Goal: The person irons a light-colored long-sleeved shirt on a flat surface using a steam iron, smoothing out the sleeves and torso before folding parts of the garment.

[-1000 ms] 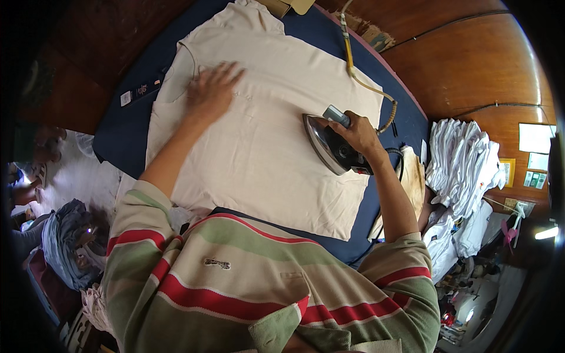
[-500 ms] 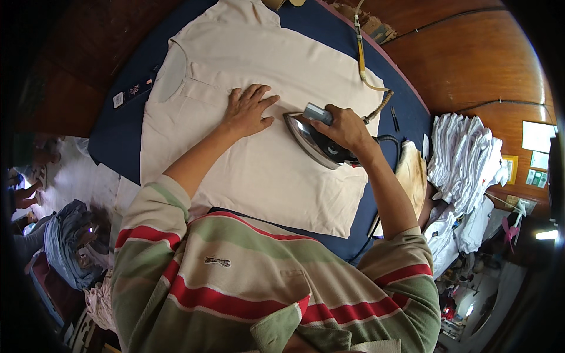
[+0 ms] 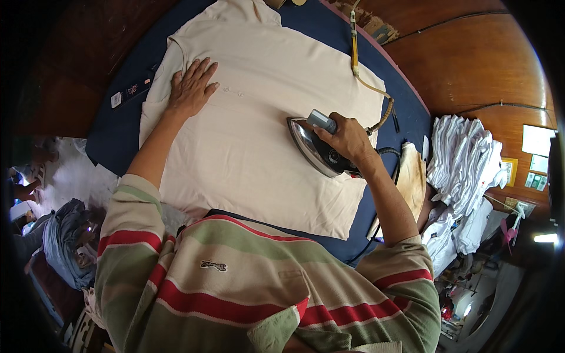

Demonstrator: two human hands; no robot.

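Observation:
A cream T-shirt [image 3: 247, 159] lies spread over a dark blue padded table, its neckline toward the left. Flat on the cloth beside the neckline rests my left hand [image 3: 193, 88], fingers spread. My right hand [image 3: 347, 140] is wrapped round the handle of an electric iron [image 3: 318, 153], whose pointed tip faces the upper left. The iron sits on the right part of the shirt; its soleplate is largely hidden beneath it. Two small buttons [image 3: 233, 92] show on the fabric right of my left hand. A dark tag [image 3: 132, 93] lies just left of the shirt.
A yellowish hose [image 3: 376, 88] and a black cord [image 3: 393, 154] run from the iron. Right of the table hang several white garments [image 3: 462, 159]; a scorched cream cloth [image 3: 410, 179] lies at its edge. Grey-blue clothes [image 3: 70, 244] are piled at lower left. A wooden wall [image 3: 471, 59] stands behind.
My left hand has moved left and away from me, from mid-shirt to beside the neckline, uncovering two buttons. The iron has shifted slightly right and toward me, still in my right hand.

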